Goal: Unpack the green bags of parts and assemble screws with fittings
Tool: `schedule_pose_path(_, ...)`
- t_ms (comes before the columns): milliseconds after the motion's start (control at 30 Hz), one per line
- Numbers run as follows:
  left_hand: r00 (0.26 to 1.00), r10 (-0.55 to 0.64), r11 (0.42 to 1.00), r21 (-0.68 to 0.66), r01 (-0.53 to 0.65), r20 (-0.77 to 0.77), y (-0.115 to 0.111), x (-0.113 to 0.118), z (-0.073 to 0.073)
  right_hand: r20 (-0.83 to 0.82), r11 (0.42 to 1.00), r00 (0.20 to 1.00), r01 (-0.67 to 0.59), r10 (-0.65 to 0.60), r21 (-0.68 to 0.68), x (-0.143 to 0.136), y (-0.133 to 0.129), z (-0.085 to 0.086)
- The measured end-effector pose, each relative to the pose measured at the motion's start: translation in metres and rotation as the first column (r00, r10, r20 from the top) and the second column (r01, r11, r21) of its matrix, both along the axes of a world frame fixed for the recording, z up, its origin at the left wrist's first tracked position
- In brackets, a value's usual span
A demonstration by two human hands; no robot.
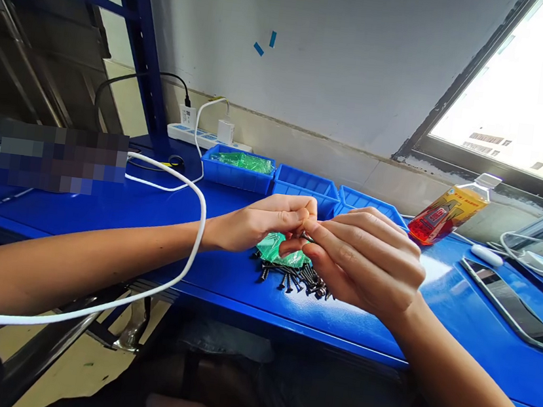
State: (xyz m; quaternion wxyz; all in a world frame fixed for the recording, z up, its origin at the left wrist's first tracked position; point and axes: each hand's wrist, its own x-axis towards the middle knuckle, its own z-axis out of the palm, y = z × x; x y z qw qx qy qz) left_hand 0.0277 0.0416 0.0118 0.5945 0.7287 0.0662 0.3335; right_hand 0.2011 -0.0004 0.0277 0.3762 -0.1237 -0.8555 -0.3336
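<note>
My left hand (269,220) and my right hand (368,258) meet fingertip to fingertip above the blue table. Both are closed in a pinch. A small part of a dark screw (307,237) shows at the fingertips of my right hand; the fingers cover the rest. Whatever my left thumb and forefinger pinch is hidden. Below my hands lies a heap of dark screws (290,278), partly covered by my right hand. A piece of green plastic film (278,249) rests at the heap, with my left fingers just over it.
Behind my hands stand blue bins: one (235,178) with green plastic film (244,161), a middle one (303,184) and a right one (370,206). A drink bottle (451,212) and a phone (511,305) are on the right. A white cable (200,221) loops before my left forearm.
</note>
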Motion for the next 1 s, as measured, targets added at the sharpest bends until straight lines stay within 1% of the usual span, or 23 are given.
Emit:
schedule_pose_path(233,0.999,0.028,1.000,0.003,-0.028,0.023,-0.0005,-0.0005,0.0008,0.020,1.000,1.000,0.013,-0.014,0.023,-0.0007,0.0006,0.0011)
schedule_pose_path(467,0.997,0.034,0.999,0.007,-0.035,0.063,-0.0043,-0.0008,0.0007,0.047,0.995,0.996,0.068,-0.071,0.066,0.0006,0.0001,0.0011)
schedule_pose_path(767,0.995,0.041,0.999,-0.019,-0.040,0.089,-0.0068,0.0001,0.0001,0.038,0.998,0.999,0.018,-0.020,0.064,0.0013,0.0011,0.0000)
schedule_pose_path(1000,0.995,0.033,0.999,-0.016,-0.031,0.098,-0.0066,-0.0001,0.0003,0.038,0.997,0.999,0.016,-0.019,0.077,0.0021,0.0019,-0.0008)
